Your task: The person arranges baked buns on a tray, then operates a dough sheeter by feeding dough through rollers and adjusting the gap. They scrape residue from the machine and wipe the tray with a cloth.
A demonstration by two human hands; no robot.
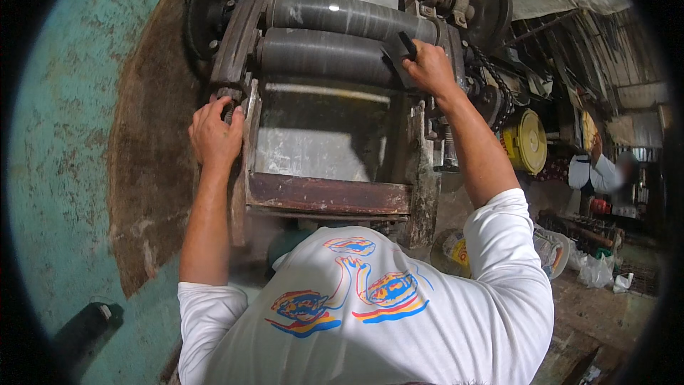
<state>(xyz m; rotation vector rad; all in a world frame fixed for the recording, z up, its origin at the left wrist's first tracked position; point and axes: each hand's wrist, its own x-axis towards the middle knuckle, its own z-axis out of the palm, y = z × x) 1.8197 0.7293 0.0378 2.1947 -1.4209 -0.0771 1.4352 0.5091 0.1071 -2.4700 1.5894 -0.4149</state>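
Note:
A two-roller machine stands before me, with an upper roller (pixel 347 13) and a lower roller (pixel 326 54), both dark grey. My right hand (pixel 432 64) is closed around a black handle (pixel 407 45); a flat, scraper-like blade (pixel 398 67) extends below it against or just over the right end of the lower roller. At the left side of the frame, my left hand (pixel 216 131) rests with bent fingers around or beside a threaded metal screw (pixel 228 112); how firmly it holds cannot be seen. Below the rollers lies a metal tray (pixel 315 152) with a reddish-brown wooden front bar (pixel 328 195).
A black wheel (pixel 483 2) and a drive chain (pixel 499 85) sit on the machine's right side. Beyond them is a yellow lidded bucket (pixel 526 141). A teal wall (pixel 69 144) runs along the left. Another person (pixel 601 171) is at the far right, near plastic bags (pixel 596 271).

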